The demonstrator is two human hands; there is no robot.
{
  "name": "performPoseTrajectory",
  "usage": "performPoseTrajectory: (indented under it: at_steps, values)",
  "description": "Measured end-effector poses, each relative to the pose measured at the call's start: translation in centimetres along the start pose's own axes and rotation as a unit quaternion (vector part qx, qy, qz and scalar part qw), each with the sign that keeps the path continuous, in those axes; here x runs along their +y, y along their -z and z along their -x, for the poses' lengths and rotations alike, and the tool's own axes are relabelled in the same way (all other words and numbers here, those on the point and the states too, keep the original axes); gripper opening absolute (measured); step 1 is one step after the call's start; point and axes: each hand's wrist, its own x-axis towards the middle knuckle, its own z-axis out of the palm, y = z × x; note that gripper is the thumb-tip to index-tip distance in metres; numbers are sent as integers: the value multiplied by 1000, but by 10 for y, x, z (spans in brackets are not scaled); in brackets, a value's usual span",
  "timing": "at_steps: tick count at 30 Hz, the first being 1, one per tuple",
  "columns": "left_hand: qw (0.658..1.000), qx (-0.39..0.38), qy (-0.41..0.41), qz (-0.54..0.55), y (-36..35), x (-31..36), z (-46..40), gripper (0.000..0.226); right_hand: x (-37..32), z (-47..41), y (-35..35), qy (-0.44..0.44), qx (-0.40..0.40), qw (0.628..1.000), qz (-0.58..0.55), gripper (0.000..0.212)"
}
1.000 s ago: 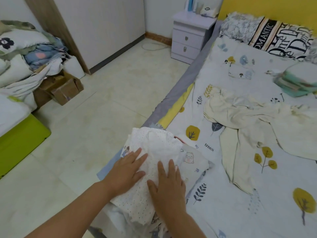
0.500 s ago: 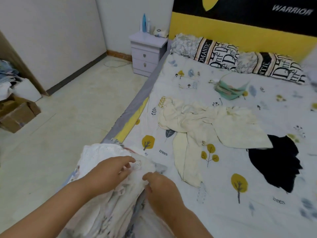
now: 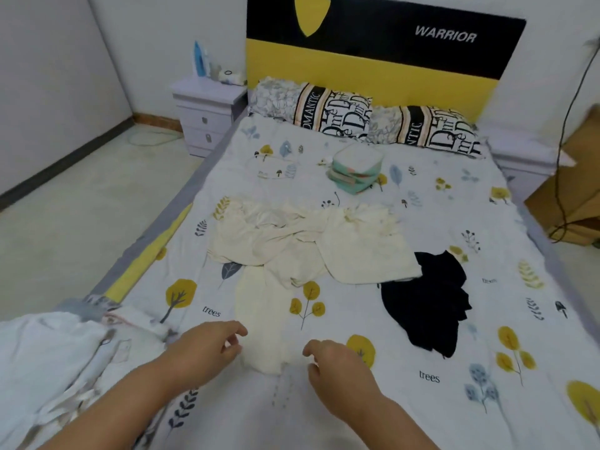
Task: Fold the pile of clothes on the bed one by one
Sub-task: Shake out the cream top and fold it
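Both hands hovered empty, fingers loosely curled, over the bed (image 3: 373, 414); the left hand (image 3: 207, 347) and right hand (image 3: 337, 365) flanked the near end of a cream garment (image 3: 292, 241); a black garment (image 3: 428, 300) lay rightward.

A home bedroom; bed (image 3: 341, 414) with pillows (image 3: 331, 108), headboard (image 3: 383, 50), nightstand (image 3: 207, 115)

White pile (image 3: 48, 362) left of the cream garment (image 3: 292, 248) is motion-blurred, cut by frame edges; box (image 3: 571, 203) far right of it is cropped; nightstand items (image 3: 214, 68) behind it are too small to identify.
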Motion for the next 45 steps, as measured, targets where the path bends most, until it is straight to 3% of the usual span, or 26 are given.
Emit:
performPoseTrajectory:
  at_steps: [5, 11, 15, 21, 27, 29, 32, 33, 36, 38, 39, 40, 42, 43, 44, 45]
  values:
    - [999, -14, 32, 27, -31, 13, -46, 29, 56, -29, 3, -26, -18, 999, 22, 38]
    - [999, 10, 43, -29, -47, 8, -116, 37, 92, -97, -11, -42, -15, 998, 42, 38]
    - [997, 42, 60, -26, -49, -11, -177, 47, 95, -157, -21, -29, -8, 998, 63, 37]
    - [990, 84, 112, -17, -54, -41, -269, 64, 81, -250, -47, -7, 12, 997, 80, 64]
    - [988, 116, 101, -14, -58, -77, -338, 75, 67, -310, -78, 38, 8, 992, 124, 70]
    - [990, 79, 100, -57, -59, -87, -351, 69, 73, -315, -88, 50, 7, 983, 174, 62]
    - [991, 95, 62, -68, -62, -92, -349, 17, 77, -307, -95, 66, 33, 979, 191, 42]
    - [992, 105, 49, -56, -62, -91, -341, 4, 76, -303, -98, 70, 47, 981, 173, 36]
    - [994, 105, 14, 35, -56, -77, -309, 17, 70, -282, -98, 70, 100, 989, 83, 13]
    - [989, 106, -22, 104, -47, -60, -280, 28, 69, -272, -85, -30, 72, 991, -112, 26]
    - [986, 101, -45, 125, -42, -50, -264, 27, 66, -266, -72, -101, 64, 957, -263, 25]
    - [984, 91, -64, 136, -35, -39, -247, 21, 64, -260, -60, -159, 63, 891, -421, 19]
    - [982, 60, -101, 145, -19, -15, -212, 22, 60, -248, -33, -221, 17, 706, -673, 28]
    - [982, 40, -119, 144, -15, -5, -195, 26, 58, -242, -23, -218, -10, 639, -737, 37]
    - [980, 20, -140, 139, -9, 6, -177, 31, 56, -235, -13, -209, -23, 603, -769, 37]
    - [978, 2, -159, 138, -5, 17, -161, 33, 54, -228, -4, -204, -23, 593, -779, 30]
